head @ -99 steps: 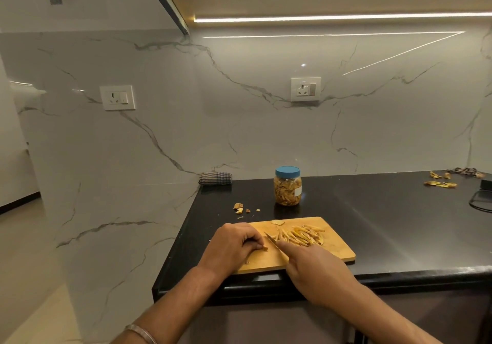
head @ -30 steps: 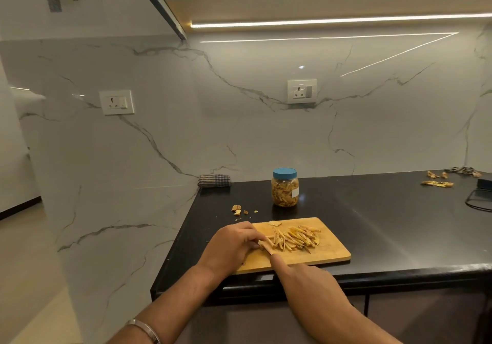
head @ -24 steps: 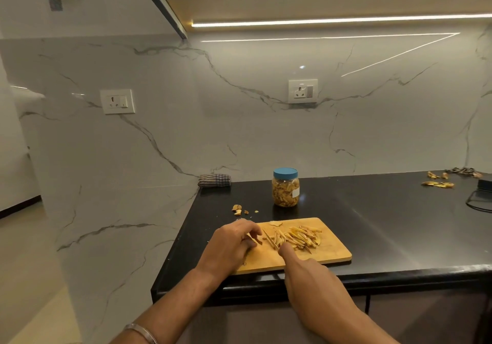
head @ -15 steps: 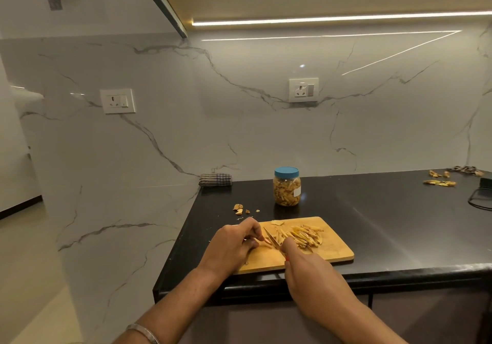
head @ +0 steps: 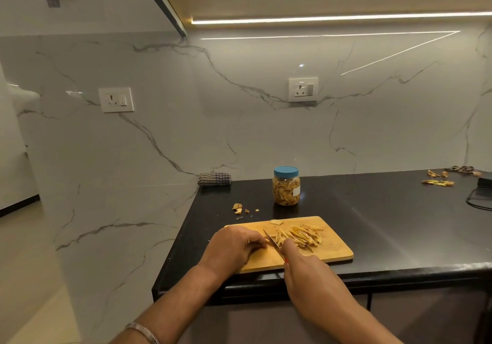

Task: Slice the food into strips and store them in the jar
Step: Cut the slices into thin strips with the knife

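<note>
While strips (head: pixel 300 236) pile on board (head: pixel 335 250), right hand (head: pixel 306 269) grips knife (head: pixel 271 241), left hand (head: pixel 234 250) curls over uncut piece; jar (head: pixel 286 190) capped, part-filled, transfer pending

Head cam, fwd-down over counter (head: pixel 386 224), near.

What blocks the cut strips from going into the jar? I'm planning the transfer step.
The blue lid is on the jar, closing its mouth. Otherwise the black counter between the pile of strips on the cutting board and the jar shows nothing in the way.
</note>
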